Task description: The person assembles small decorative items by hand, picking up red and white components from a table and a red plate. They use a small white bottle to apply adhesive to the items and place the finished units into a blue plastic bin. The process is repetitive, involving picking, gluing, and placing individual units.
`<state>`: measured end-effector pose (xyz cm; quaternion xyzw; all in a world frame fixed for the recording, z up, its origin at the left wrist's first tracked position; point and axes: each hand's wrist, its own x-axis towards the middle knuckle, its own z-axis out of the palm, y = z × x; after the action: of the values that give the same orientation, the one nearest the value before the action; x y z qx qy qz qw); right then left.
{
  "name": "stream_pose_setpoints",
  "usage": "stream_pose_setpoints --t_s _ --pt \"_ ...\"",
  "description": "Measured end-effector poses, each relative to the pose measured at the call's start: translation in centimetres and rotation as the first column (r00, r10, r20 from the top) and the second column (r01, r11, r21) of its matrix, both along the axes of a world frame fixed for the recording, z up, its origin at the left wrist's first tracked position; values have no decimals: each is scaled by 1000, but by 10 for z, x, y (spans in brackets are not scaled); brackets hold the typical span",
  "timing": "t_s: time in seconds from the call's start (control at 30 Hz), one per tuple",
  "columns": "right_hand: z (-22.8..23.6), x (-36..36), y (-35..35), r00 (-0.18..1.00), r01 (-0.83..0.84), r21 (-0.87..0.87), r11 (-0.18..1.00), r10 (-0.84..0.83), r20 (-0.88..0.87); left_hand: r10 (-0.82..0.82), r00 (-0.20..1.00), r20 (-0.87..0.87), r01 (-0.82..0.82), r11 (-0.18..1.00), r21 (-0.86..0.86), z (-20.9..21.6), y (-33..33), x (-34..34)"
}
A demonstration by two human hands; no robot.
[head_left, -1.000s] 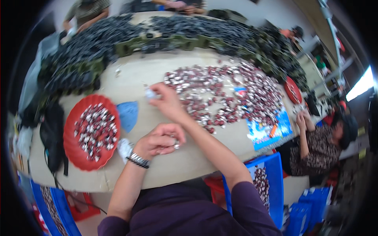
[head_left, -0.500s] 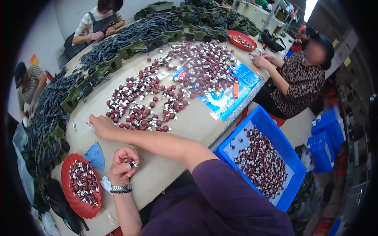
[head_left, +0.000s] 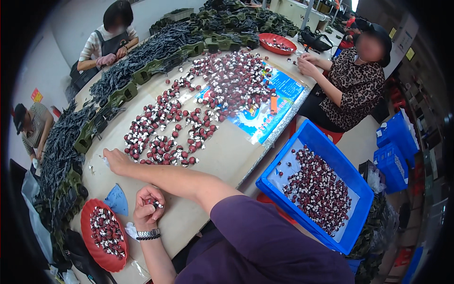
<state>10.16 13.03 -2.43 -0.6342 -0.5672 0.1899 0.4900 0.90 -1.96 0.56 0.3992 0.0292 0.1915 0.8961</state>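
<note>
Left hand: curled round small dark-and-white piece; red dish to its left. Right hand: pinched on white scrap; red-and-white balls to its right

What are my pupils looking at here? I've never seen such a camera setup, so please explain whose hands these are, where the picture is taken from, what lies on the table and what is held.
There is no machine: these are a person's two bare hands. A wide fisheye camera on that person's head looks down, so straight edges bend. The left hand curls around at least one small dark-and-white piece. The right hand is stretched over the table, with something pale at its fingertips, too small to identify. Small red-and-white pieces lie loose there; more lie in a red bowl near a blue fan-shaped sheet. Dark green parts line the far side.
</note>
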Motion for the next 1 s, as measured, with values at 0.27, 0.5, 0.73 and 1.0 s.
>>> stream_pose_setpoints --t_s 0.27,0.5,0.73,1.0 --pt "-11 5 15 1000 -1 42 999 0 30 -11 1000 -1 11 1000 12 2 0 0" --pt "2 11 11 999 -23 -34 999 21 -39 -9 1000 6 9 1000 -24 4 -3 2" --pt "65 49 -67 999 -20 296 955 11 34 3 999 -33 -4 1000 -13 8 -5 -4" --pt "86 115 -182 988 153 320 935 -140 -64 15 983 -184 -2 998 68 10 -9 8"
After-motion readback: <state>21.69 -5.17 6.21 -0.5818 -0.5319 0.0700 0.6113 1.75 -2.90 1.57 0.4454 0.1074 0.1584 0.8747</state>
